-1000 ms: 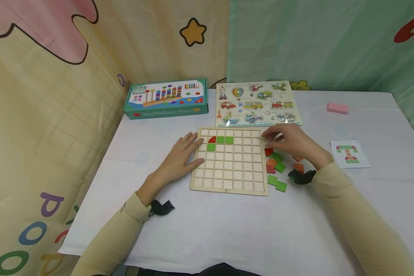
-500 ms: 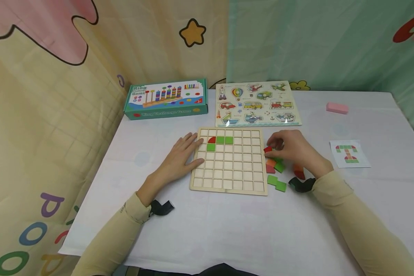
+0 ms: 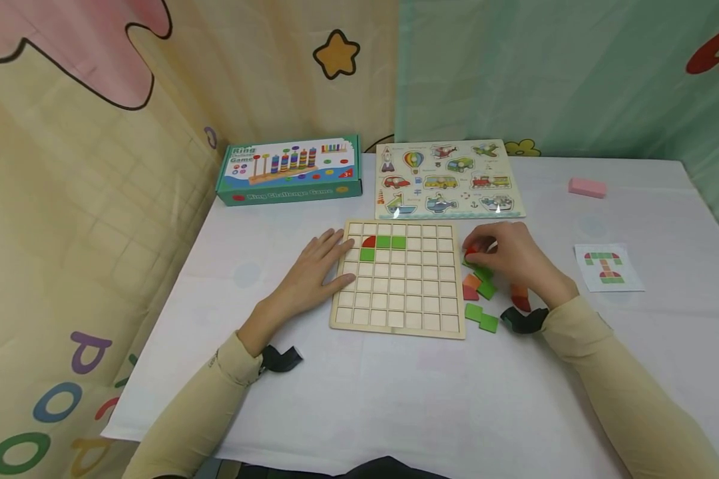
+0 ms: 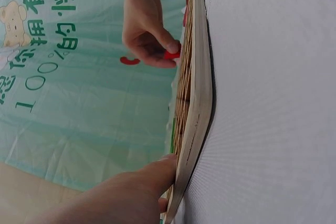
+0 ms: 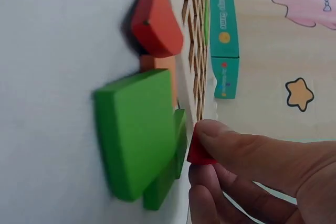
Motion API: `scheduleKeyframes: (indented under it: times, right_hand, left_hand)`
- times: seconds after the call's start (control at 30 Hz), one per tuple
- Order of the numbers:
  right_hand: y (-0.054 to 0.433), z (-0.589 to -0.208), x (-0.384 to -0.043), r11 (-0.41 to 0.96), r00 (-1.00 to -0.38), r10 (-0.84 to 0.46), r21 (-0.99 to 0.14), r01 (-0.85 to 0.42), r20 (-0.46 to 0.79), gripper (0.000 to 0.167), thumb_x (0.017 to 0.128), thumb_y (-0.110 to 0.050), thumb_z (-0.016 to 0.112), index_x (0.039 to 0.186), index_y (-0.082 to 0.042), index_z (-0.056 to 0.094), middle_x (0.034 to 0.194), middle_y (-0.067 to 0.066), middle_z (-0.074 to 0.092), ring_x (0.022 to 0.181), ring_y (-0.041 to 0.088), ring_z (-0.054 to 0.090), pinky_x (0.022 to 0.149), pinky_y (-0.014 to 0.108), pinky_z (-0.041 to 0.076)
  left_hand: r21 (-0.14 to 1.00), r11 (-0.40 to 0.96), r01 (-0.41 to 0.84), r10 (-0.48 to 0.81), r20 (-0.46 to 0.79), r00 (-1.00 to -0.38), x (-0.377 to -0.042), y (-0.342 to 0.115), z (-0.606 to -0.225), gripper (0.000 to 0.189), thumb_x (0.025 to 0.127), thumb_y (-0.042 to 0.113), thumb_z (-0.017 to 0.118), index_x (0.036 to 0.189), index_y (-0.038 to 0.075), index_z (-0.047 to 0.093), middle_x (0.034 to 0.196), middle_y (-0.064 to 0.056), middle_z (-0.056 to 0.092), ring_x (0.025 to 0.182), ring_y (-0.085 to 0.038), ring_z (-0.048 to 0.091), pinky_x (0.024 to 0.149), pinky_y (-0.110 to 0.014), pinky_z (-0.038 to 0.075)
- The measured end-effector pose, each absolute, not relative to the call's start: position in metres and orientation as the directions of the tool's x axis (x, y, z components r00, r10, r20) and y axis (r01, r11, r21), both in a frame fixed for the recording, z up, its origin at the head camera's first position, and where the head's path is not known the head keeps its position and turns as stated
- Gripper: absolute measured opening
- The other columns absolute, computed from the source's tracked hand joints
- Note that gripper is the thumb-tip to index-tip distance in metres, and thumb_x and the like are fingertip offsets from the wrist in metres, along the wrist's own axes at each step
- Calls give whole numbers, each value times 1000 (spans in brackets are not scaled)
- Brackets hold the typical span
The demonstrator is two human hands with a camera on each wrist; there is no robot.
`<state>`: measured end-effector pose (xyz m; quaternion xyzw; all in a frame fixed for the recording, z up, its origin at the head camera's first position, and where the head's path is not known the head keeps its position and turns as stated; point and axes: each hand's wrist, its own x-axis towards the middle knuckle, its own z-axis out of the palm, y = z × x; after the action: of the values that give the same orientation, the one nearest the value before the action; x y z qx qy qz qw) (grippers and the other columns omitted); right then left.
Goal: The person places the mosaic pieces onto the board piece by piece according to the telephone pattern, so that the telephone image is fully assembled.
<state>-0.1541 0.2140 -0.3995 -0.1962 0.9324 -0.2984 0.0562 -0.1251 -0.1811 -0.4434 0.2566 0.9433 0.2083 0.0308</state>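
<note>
A square wooden grid board (image 3: 397,301) lies on the table. Near its upper left, cells hold a red quarter-round tile (image 3: 369,242) and several green tiles (image 3: 383,242). My left hand (image 3: 305,283) rests along the board's left edge, fingers spread and thumb on the rim. Just off the right edge, my right hand (image 3: 509,256) pinches a small red tile (image 5: 200,150) between thumb and fingertips, over the loose tiles. Below it lie green tiles (image 5: 139,129), an orange tile (image 3: 471,281) and a red rounded tile (image 5: 156,22).
A Ring Challenge Game box (image 3: 290,169) and a vehicle picture puzzle (image 3: 449,178) stand behind the board. To the right are a pattern card (image 3: 608,268) and a pink block (image 3: 587,187). An orange tile (image 3: 518,291) and a red one (image 3: 521,303) lie near the right wrist.
My right hand has drawn back slightly rightward from the board's right edge and now pinches a red tile, turned and lifted slightly in the last half second. The left hand stays put.
</note>
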Motion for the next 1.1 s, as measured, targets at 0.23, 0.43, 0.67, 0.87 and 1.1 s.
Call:
scheduleKeyframes:
  times: [0.23,0.43,0.67,0.87,1.1]
  right_hand:
    - [192,-394,-169,718,-916,-398,-607,-342,46,10,94,-10,80,103,-6,78,93,8,77,87,23,70,84,46,61]
    - [166,-399,-184,695,-897,-440,-618,-369,40,12,97,-8,76,108,-4,80,94,10,79,88,24,72,79,39,56]
    - [155,-406,-182,718,-903,-431,-604,-346,5,18,97,-8,76,114,-1,78,103,14,78,95,27,71,86,46,60]
    - [156,-404,-175,737,-910,-414,-583,-341,9,19,96,-6,77,115,-2,78,107,13,78,100,27,71,91,47,61]
    - [159,-403,-169,702,-870,-493,-583,-408,15,24,95,-1,76,119,0,77,109,14,78,100,27,72,91,47,62]
  left_hand:
    - [413,789,456,486,36,-873,-124,-182,-443,72,105,43,63,164,11,37,174,-14,25,164,-33,14,134,-52,8]
    - [416,785,459,486,45,-873,-123,-182,-444,72,105,43,63,164,11,38,174,-15,26,164,-34,14,134,-54,10]
    - [415,777,474,501,48,-864,-124,-181,-444,72,105,42,64,164,10,37,174,-16,25,164,-34,13,134,-53,9]
    - [411,778,475,502,48,-864,-125,-179,-440,73,105,42,64,164,10,37,174,-16,25,164,-34,13,135,-51,8]
    - [414,783,464,495,38,-868,-125,-180,-441,72,105,43,63,165,11,37,174,-15,25,165,-33,13,135,-49,7]
